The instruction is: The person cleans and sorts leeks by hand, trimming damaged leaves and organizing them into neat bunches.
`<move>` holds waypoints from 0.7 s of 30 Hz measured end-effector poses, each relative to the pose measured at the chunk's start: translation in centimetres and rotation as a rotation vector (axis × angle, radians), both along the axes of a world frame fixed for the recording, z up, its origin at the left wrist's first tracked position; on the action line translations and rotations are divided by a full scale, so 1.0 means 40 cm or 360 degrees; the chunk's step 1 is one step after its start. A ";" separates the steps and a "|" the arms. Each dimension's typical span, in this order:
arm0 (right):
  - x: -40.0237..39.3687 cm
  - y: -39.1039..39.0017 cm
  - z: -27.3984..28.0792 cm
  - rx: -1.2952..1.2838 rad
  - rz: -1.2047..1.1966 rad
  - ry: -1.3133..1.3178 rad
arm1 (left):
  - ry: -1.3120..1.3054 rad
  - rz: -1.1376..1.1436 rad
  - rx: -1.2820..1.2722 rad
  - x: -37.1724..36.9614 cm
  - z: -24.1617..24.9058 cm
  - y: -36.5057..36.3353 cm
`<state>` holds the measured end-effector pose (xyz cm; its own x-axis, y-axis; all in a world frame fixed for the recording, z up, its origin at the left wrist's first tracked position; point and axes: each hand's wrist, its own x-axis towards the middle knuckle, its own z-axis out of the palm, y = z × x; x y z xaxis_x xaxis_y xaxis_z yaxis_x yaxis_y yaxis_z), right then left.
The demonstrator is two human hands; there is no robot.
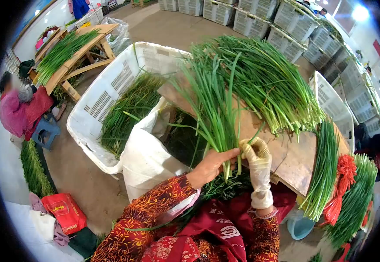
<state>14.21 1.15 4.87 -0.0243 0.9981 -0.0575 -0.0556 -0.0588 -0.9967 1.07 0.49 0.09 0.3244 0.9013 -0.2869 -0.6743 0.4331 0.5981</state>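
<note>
"What sits at the far left?"

"A white crate with loose greens inside, then a white sack beside it."

"And the left hand?"

"Bare, its fingers closed round the lower stalks of a green bunch, leaves fanning up and away over the board. A firm but gentle hold suits it, since a hard squeeze would likely bruise the stalks."

"The right hand?"

"Gloved, just beside the stalk ends, thumb and fingers curled nearly together. Whether they pinch a blade, one cannot tell. Small, light pinches near the base look best, with the ends kept level."

"Further right?"

"A big heap on the board, then red ties beyond its edge"
</note>
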 end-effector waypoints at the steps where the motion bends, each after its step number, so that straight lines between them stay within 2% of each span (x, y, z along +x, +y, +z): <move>1: -0.001 -0.013 -0.001 0.0209 0.0054 0.0109 | -0.0025 -0.0021 -0.0024 0.001 -0.003 0.004; 3: 0.004 -0.037 -0.008 0.0451 0.0178 0.0206 | -0.0047 -0.0003 0.0010 -0.023 0.011 0.011; 5: 0.024 -0.055 -0.007 0.0891 0.0259 -0.0317 | -0.0074 0.0134 0.0101 -0.032 0.048 0.011; 7: 0.031 -0.078 -0.003 0.0953 0.0340 -0.0405 | -0.0111 0.0032 0.0212 -0.044 0.058 0.011; 10: 0.046 -0.092 0.020 0.0970 0.0484 -0.0411 | 0.0248 0.0101 0.0316 -0.057 0.081 0.004; 11: 0.051 -0.097 0.021 0.1034 0.0533 -0.0448 | 0.0164 0.0143 0.0296 -0.074 0.080 0.019; 13: 0.053 -0.108 0.034 0.0806 0.0978 -0.0374 | 0.0098 0.0390 0.0465 -0.122 0.081 0.061; 14: 0.061 -0.117 0.024 0.0247 0.1466 -0.0628 | 0.0064 0.0547 0.0433 -0.152 0.099 0.076; 15: 0.062 -0.124 0.034 -0.0051 0.1714 -0.0942 | 0.0028 0.0699 0.0403 -0.176 0.120 0.090; 16: 0.066 -0.116 0.040 0.0257 0.1533 -0.1153 | -0.0121 0.0874 0.0432 -0.185 0.125 0.109; 17: 0.069 -0.101 0.049 0.0561 0.1332 -0.1349 | -0.0226 0.0859 0.0514 -0.196 0.115 0.125; 18: 0.064 -0.058 0.097 0.0452 0.1062 -0.1448 | -0.0432 0.0724 0.0489 -0.192 0.120 0.122; 19: 0.076 -0.004 0.082 0.0682 0.0733 -0.1278 | -0.0638 0.0590 0.0461 -0.183 0.124 0.114; 20: 0.089 0.054 0.051 0.0794 0.0360 -0.1668 | -0.0658 0.0504 0.0438 -0.170 0.116 0.108; 21: 0.076 0.099 0.087 0.0828 0.0212 -0.1755 | -0.0676 0.0419 0.0419 -0.155 0.104 0.100</move>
<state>17.26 5.10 8.37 -0.3184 0.9016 0.2930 0.8086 0.4196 -0.4125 -5.13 4.50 4.25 0.1170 0.9910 0.0656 -0.9445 0.0906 0.3157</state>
